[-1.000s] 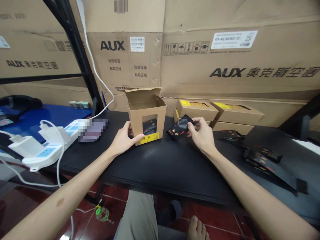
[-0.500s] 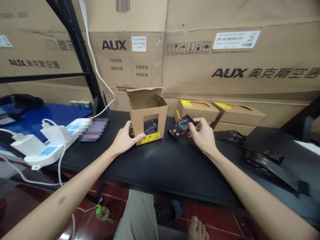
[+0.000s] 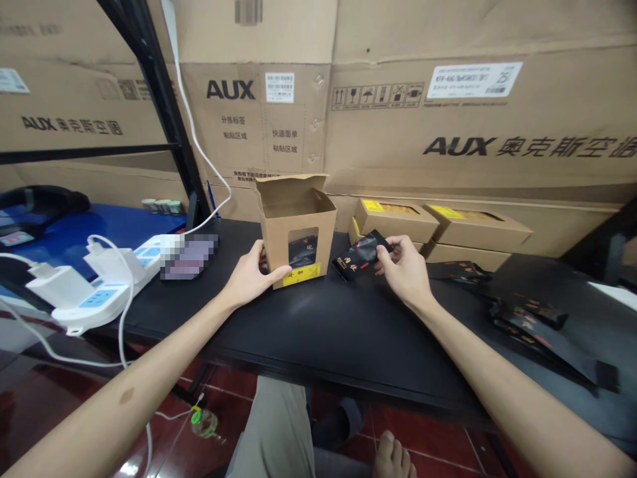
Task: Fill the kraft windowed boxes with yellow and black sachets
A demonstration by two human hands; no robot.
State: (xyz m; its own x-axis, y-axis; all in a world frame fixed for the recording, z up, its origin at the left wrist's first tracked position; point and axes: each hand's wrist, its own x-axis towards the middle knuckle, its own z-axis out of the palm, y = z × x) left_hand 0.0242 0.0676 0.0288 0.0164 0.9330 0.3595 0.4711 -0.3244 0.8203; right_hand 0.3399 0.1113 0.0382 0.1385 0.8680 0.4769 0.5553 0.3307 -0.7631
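Note:
A small kraft-paper box (image 3: 296, 211) with an open top flap and a front window stands on the black table (image 3: 323, 325). Dark packets show through the window above a yellow label. My left hand (image 3: 251, 275) grips the box's lower left corner, thumb on the front. My right hand (image 3: 405, 269) pinches a black packet with red and gold print (image 3: 359, 253), held just right of the box, a little above the table.
Closed kraft boxes with yellow labels (image 3: 398, 220) are stacked behind my right hand. More black packets (image 3: 527, 315) lie at the right. White power strips with chargers (image 3: 94, 282) sit at the left edge. Large AUX cartons (image 3: 448, 119) wall the back.
Hardly anything has moved. Both hands keep their holds on the box and the packet; the view has drifted slightly.

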